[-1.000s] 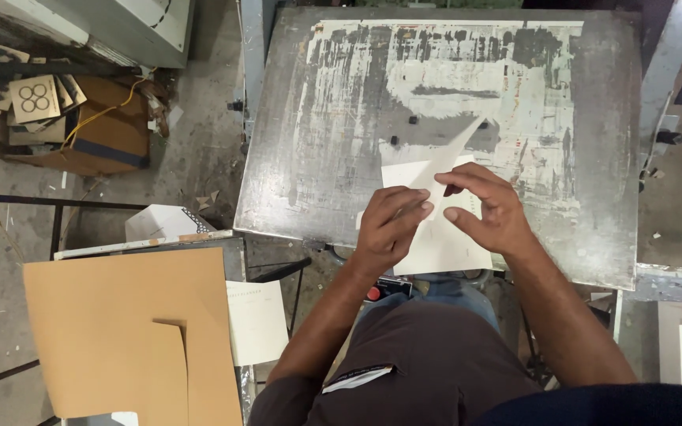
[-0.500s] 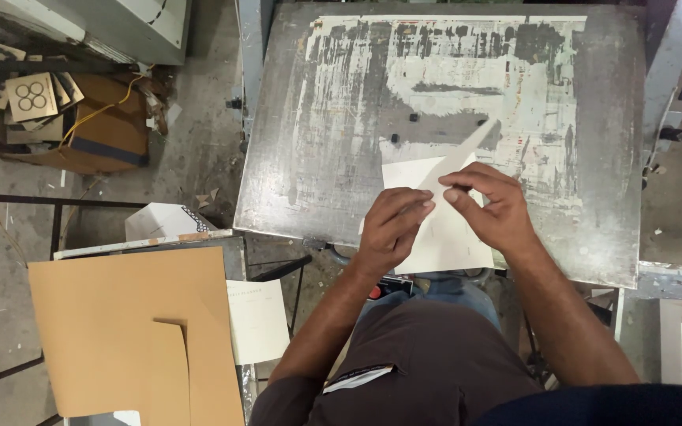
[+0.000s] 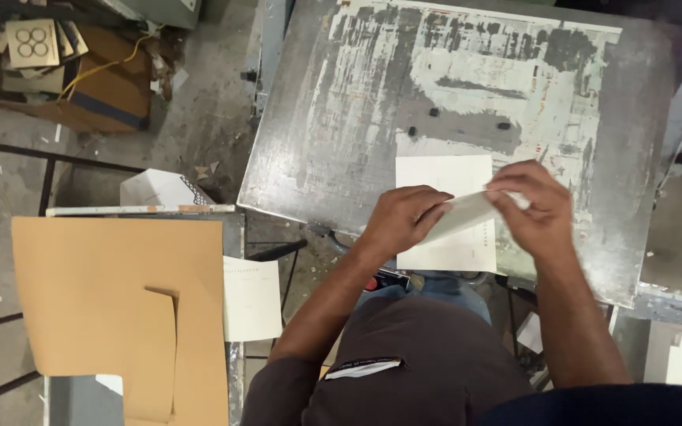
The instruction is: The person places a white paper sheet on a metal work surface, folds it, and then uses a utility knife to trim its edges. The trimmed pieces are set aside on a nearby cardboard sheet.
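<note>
I stand at a worn grey metal table (image 3: 341, 118) with scraped white paint. A stack of cream paper sheets (image 3: 444, 175) lies near its front edge. Above the stack, both hands hold one folded sheet (image 3: 467, 214) between them. My left hand (image 3: 400, 221) pinches its left end, and my right hand (image 3: 534, 205) grips its right end, fingers curled over the paper. The sheet slopes up toward the right hand and hides part of the stack.
Brown cardboard sheets (image 3: 112, 300) lie on a low surface at the left, with a cream sheet (image 3: 251, 298) beside them. A white box (image 3: 155, 189) and cardboard scraps (image 3: 65, 71) sit on the concrete floor. Three small black knobs (image 3: 434, 113) stud the table.
The sheet was lifted by a corner over the stack; now it is folded and held between both hands. My right hand moved rightward, and the stack's top lies exposed.
</note>
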